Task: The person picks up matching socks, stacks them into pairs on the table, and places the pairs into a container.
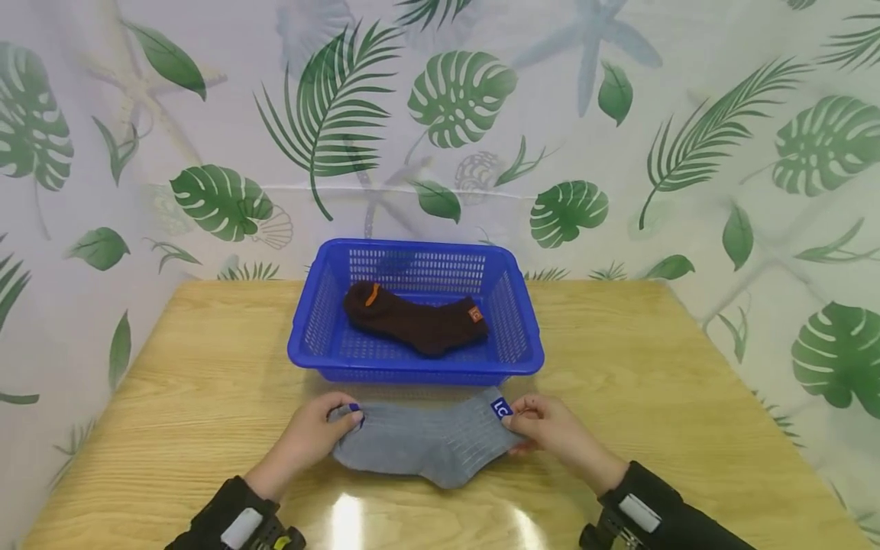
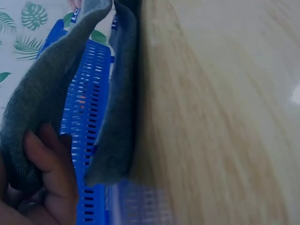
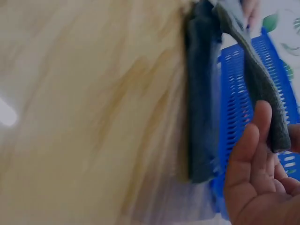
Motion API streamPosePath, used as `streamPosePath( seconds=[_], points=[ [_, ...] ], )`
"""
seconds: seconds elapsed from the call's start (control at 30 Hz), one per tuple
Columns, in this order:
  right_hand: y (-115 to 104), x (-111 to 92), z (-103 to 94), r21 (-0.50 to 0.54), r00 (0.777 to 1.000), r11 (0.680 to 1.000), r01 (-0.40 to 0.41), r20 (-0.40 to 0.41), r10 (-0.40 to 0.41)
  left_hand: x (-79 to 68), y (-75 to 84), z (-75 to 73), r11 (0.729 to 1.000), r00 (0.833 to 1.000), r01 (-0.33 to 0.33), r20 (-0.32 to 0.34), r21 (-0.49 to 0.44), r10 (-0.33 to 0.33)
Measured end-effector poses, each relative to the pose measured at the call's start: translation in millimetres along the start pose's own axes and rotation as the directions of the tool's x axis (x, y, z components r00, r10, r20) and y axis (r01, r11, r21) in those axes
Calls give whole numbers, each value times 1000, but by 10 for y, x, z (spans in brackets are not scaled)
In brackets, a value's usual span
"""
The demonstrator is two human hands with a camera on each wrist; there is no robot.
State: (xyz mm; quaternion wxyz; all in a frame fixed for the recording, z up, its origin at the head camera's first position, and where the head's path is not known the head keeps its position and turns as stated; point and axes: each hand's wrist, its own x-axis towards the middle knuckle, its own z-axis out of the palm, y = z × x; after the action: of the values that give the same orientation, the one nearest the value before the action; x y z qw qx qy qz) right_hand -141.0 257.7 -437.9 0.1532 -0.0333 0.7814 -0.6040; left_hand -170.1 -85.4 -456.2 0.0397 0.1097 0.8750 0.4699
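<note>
A grey sock [image 1: 412, 435] with a blue LC label at its cuff is stretched sideways between both hands. My left hand [image 1: 312, 431] pinches its toe end, where a dark blue patch shows. At the cuff, beside the label, my right hand [image 1: 553, 431] holds it between thumb and fingers. Both wrist views show the held sock [image 2: 42, 89] raised over a second grey sock [image 3: 204, 103], which lies on the table; from the head camera that lower sock is mostly hidden.
Just beyond the socks stands a blue plastic basket [image 1: 412, 368] with perforated walls. Brown socks [image 1: 412, 319] with orange marks lie inside it. The wooden table [image 1: 639, 382] backs onto a leaf-printed cloth [image 1: 481, 176].
</note>
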Motion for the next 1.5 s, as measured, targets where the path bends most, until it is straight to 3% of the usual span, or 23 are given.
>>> streamPosePath(
  seconds=[0.13, 0.3, 0.43, 0.6, 0.73, 0.87, 0.97, 1.1, 1.13, 1.2, 1.27, 1.33, 1.37, 1.4, 1.5],
  points=[
    [142, 68, 10, -105, 998, 994, 3, -66, -10, 35, 2, 72, 999, 999, -42, 17, 6, 42],
    [219, 130, 17, -232, 996, 972, 36, -73, -54, 58, -31, 116, 997, 998, -63, 22, 50, 62],
    [228, 147, 11, -334, 994, 942, 43, -79, -73, 79, -76, 141, 992, 996, -73, 55, 103, 68],
    [202, 161, 2, -374, 996, 926, 43, -57, -70, 90, -53, 113, 984, 986, -113, 137, 141, 94],
    [191, 188, -14, -386, 998, 922, 38, -35, -56, 85, 7, 65, 989, 974, -78, 223, 125, 48],
    [196, 217, -39, -433, 998, 900, 42, -22, -57, 93, 24, 61, 991, 971, -31, 237, 130, -1],
    [192, 230, -51, -541, 996, 839, 65, -14, -87, 117, 4, 77, 987, 973, -31, 231, 158, -6],
    [157, 235, -36, -690, 991, 718, 92, -10, -136, 121, 47, 95, 968, 979, -99, 197, 229, 54],
    [141, 227, -16, -728, 987, 678, 104, -8, -159, 101, 84, 102, 956, 981, -131, 176, 263, 86],
    [102, 195, 50, -811, 971, 566, 146, 8, -238, 35, 173, 128, 911, 974, -217, 146, 350, 175],
    [61, 135, 144, -873, 942, 436, 220, 73, -329, -51, 270, 171, 844, 949, -315, 173, 435, 265],
    [22, 51, 259, -895, 900, 307, 323, 190, -391, -144, 361, 219, 785, 913, -400, 283, 473, 295],
    [5, 6, 315, -884, 879, 263, 386, 267, -395, -182, 395, 243, 766, 888, -436, 363, 473, 281],
    [-11, -39, 367, -862, 863, 240, 447, 345, -369, -210, 423, 265, 759, 863, -454, 444, 466, 243],
    [-35, -157, 480, -772, 815, 266, 578, 528, -238, -260, 450, 313, 760, 784, -457, 613, 463, 99]
  ],
)
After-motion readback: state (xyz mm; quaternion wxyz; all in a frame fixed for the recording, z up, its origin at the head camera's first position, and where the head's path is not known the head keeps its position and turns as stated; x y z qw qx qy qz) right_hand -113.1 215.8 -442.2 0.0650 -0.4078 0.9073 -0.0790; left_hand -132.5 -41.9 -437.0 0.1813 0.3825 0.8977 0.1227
